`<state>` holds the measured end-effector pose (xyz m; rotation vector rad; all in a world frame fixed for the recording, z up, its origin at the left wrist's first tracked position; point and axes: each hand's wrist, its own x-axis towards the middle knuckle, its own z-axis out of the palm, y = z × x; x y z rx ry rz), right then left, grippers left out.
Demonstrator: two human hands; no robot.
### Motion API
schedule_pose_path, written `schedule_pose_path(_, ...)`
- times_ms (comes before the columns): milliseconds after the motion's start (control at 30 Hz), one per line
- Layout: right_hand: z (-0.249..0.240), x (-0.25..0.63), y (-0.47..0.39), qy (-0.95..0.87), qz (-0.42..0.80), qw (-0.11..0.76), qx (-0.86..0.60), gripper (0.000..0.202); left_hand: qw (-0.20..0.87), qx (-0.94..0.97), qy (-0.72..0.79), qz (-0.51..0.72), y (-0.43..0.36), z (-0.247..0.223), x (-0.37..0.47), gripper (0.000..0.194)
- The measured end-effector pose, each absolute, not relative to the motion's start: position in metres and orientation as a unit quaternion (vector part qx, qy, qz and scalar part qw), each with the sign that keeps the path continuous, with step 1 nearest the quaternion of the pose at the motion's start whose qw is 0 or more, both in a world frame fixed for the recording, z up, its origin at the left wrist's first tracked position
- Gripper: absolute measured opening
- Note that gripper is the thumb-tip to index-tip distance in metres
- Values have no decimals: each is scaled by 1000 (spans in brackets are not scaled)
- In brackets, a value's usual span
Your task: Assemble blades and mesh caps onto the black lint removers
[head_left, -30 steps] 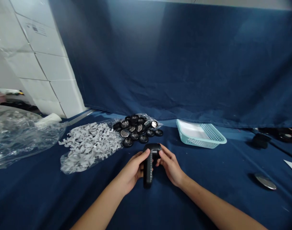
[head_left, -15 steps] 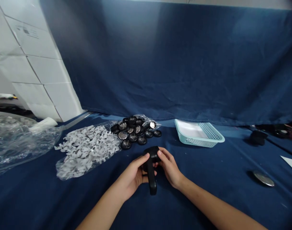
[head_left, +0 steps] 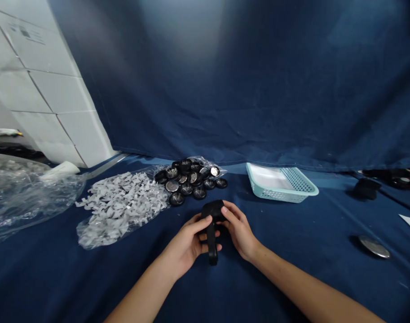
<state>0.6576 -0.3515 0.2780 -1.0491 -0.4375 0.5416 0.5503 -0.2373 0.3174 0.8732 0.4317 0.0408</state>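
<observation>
A black handled part (head_left: 212, 242) with a broad rounded head is held between both hands above the blue cloth. My left hand (head_left: 187, 244) is closed on its left side, the thumb on the head where the handle begins and the fingers behind the handle. With the thumb in front and fingers behind, my right hand (head_left: 240, 231) grips the right side of the head. The handle points down toward me; the back of the head is hidden. Just beyond the hands lies a pile of round black discs (head_left: 199, 193), some with silvery mesh faces.
Small grey plastic pieces (head_left: 124, 197) lie heaped on a clear bag left of the discs. A light-blue basket (head_left: 285, 196) with white paper inside stands back right. An oval metallic object (head_left: 374, 246) lies far right. A larger clear bag (head_left: 33, 211) is at left.
The black handled part has tilted slightly, its handle looking shorter and its lower end higher in view. Both hands keep their hold. The camera view has shifted a little.
</observation>
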Motion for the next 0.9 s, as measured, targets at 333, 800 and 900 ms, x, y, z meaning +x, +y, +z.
schedule_pose_path(333, 275, 656, -352, -241, 232, 785, -522, 43, 853, 432, 283, 70, -235, 315, 552, 31)
schedule_pose_path(800, 280, 657, -352, -233, 246, 795, -503, 36, 897, 373, 236, 3, -227, 316, 557, 50)
schedule_pose_path(900, 282, 657, -353, -236, 255, 800, -489, 30, 910, 352, 216, -29, -225, 314, 556, 58)
